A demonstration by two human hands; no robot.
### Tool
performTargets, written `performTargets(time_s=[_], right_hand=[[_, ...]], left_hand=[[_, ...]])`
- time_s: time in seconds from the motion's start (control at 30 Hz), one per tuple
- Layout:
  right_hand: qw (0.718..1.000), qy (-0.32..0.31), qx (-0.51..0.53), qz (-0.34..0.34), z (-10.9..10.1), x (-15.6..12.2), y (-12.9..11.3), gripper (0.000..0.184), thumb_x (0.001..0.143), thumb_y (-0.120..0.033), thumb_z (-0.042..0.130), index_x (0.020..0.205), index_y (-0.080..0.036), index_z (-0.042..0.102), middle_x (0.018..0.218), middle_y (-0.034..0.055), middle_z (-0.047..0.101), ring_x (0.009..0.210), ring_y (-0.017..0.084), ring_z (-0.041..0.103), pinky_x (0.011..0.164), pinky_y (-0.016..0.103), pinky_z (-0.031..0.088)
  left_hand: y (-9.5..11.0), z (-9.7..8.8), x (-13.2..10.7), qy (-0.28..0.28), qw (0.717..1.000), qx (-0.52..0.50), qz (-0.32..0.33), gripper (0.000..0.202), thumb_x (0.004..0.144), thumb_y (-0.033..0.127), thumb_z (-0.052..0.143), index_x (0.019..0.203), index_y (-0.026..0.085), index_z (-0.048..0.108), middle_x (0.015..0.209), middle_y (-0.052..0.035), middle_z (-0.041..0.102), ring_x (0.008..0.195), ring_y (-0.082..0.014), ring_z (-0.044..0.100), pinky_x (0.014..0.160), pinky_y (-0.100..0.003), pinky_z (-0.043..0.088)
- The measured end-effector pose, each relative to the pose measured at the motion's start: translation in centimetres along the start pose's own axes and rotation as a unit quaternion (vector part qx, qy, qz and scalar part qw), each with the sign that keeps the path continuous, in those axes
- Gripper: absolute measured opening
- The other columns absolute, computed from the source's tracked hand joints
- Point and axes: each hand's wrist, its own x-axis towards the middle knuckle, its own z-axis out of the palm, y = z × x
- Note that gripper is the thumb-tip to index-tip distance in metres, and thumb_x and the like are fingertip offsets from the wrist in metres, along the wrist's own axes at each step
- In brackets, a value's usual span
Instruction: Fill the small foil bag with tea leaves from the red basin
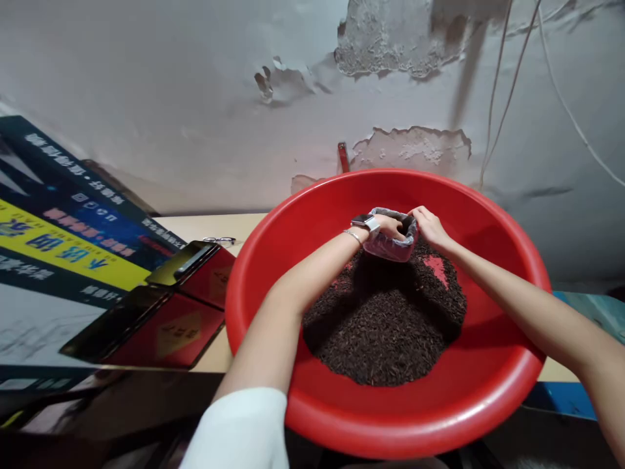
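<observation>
A wide red plastic basin [508, 260] holds a heap of dark brown, thin loose pieces like loose tea leaves [390, 326]. Above the far part of the heap is a small squarish container lined with a clear plastic bag [390, 249], its mouth up and dark stuff inside. My left hand [389, 226], with a watch and a bracelet at the wrist, reaches into that mouth from the left; its fingertips are hidden inside. At the right rim my right hand [430, 227] is closed, pinching the edge of the bag.
Two red and gold boxes [166, 329] lie left of the basin on a pale table [215, 228], with glasses [219, 240] behind them. A large printed board [73, 221] leans at the left. Behind is a peeling wall [195, 98] with hanging cables [508, 98].
</observation>
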Motion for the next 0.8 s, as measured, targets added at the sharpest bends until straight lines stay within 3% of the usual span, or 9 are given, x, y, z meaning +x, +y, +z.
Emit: performTargets(time_s=[0.1, 0.27, 0.33, 0.4, 0.53, 0.6, 0.63, 0.7, 0.8], right_hand=[[1.000, 0.003, 0.004, 0.000, 0.1, 0.2, 0.2, 0.026, 0.083, -0.040, 0.037, 0.080, -0.022, 0.055, 0.090, 0.0035, 0.064, 0.091, 0.021, 0.056, 0.085, 0.034, 0.042], [1.000, 0.001, 0.009, -0.008, 0.1, 0.5, 0.3, 0.025, 0.083, -0.041, 0.038, 0.079, -0.021, 0.053, 0.088, 0.0035, 0.062, 0.086, 0.019, 0.054, 0.083, 0.033, 0.042], [1.000, 0.004, 0.005, -0.014, 0.1, 0.6, 0.2, 0.024, 0.085, -0.040, 0.038, 0.079, -0.021, 0.053, 0.091, 0.0042, 0.063, 0.089, 0.019, 0.055, 0.086, 0.032, 0.042], [1.000, 0.004, -0.004, -0.017, 0.1, 0.7, 0.0, 0.024, 0.087, -0.038, 0.038, 0.080, -0.022, 0.054, 0.094, 0.0049, 0.064, 0.092, 0.020, 0.055, 0.089, 0.033, 0.041], [0.999, 0.000, -0.042, -0.010, 0.3, 1.1, -0.1, 0.021, 0.089, -0.035, 0.037, 0.080, -0.022, 0.051, 0.097, 0.0065, 0.064, 0.096, 0.021, 0.056, 0.094, 0.037, 0.041], [0.997, -0.007, -0.068, -0.023, 0.3, 1.3, 0.0, 0.015, 0.088, -0.032, 0.040, 0.080, -0.022, 0.049, 0.098, 0.0075, 0.064, 0.098, 0.022, 0.056, 0.095, 0.040, 0.041], [0.996, -0.013, -0.081, -0.035, 0.3, 1.4, 0.1, 0.011, 0.086, -0.031, 0.043, 0.081, -0.023, 0.049, 0.099, 0.0079, 0.063, 0.098, 0.023, 0.056, 0.095, 0.041, 0.042], [0.992, -0.027, -0.109, -0.064, 0.2, 1.6, 0.4, 0.007, 0.081, -0.028, 0.050, 0.084, -0.022, 0.048, 0.100, 0.0087, 0.062, 0.097, 0.024, 0.056, 0.094, 0.042, 0.043], [0.980, -0.045, -0.158, -0.114, 0.1, 1.7, 0.7, 0.023, 0.071, -0.019, 0.056, 0.092, -0.022, 0.049, 0.101, 0.0099, 0.059, 0.097, 0.026, 0.055, 0.092, 0.043, 0.044]], left_hand=[[0.8, -0.1, -0.3, 0.031, 0.999, 0.006, 0.011, 0.028, 0.089, 0.032, 0.057, 0.109, 0.017, 0.070, 0.110, -0.0071, 0.073, 0.090, -0.0194, 0.065, 0.076, -0.025, 0.046], [3.6, 0.6, -5.2, 0.272, 0.960, 0.061, 0.033, 0.028, 0.095, 0.026, 0.050, 0.115, 0.013, 0.065, 0.116, -0.0131, 0.068, 0.105, -0.0246, 0.064, 0.088, -0.033, 0.046], [5.2, 1.4, -8.0, 0.312, 0.945, 0.082, 0.061, 0.029, 0.098, 0.027, 0.046, 0.114, 0.011, 0.064, 0.118, -0.0142, 0.067, 0.110, -0.0257, 0.061, 0.094, -0.037, 0.045], [6.4, 2.8, -10.5, 0.255, 0.959, 0.084, 0.093, 0.029, 0.099, 0.030, 0.046, 0.112, 0.012, 0.065, 0.115, -0.0129, 0.068, 0.106, -0.0246, 0.063, 0.090, -0.035, 0.047], [7.0, 6.3, -13.4, -0.013, 0.985, 0.115, 0.125, 0.033, 0.090, 0.035, 0.064, 0.117, 0.017, 0.066, 0.113, -0.0119, 0.071, 0.097, -0.0264, 0.068, 0.075, -0.032, 0.050], [6.1, 7.3, -13.8, -0.097, 0.984, 0.114, 0.091, 0.037, 0.087, 0.038, 0.067, 0.119, 0.020, 0.067, 0.112, -0.0116, 0.072, 0.095, -0.0274, 0.070, 0.072, -0.031, 0.049], [5.4, 7.4, -13.7, -0.095, 0.988, 0.104, 0.066, 0.038, 0.088, 0.039, 0.065, 0.121, 0.021, 0.066, 0.113, -0.0113, 0.072, 0.096, -0.0273, 0.070, 0.071, -0.030, 0.048], [3.9, 7.0, -13.4, -0.021, 0.997, 0.071, 0.013, 0.038, 0.093, 0.041, 0.056, 0.126, 0.023, 0.062, 0.117, -0.0106, 0.071, 0.099, -0.0260, 0.069, 0.073, -0.029, 0.047], [1.5, 6.2, -12.7, 0.095, 0.993, 0.023, -0.072, 0.037, 0.098, 0.039, 0.045, 0.127, 0.022, 0.062, 0.109, -0.0101, 0.073, 0.092, -0.0233, 0.068, 0.074, -0.028, 0.046]])
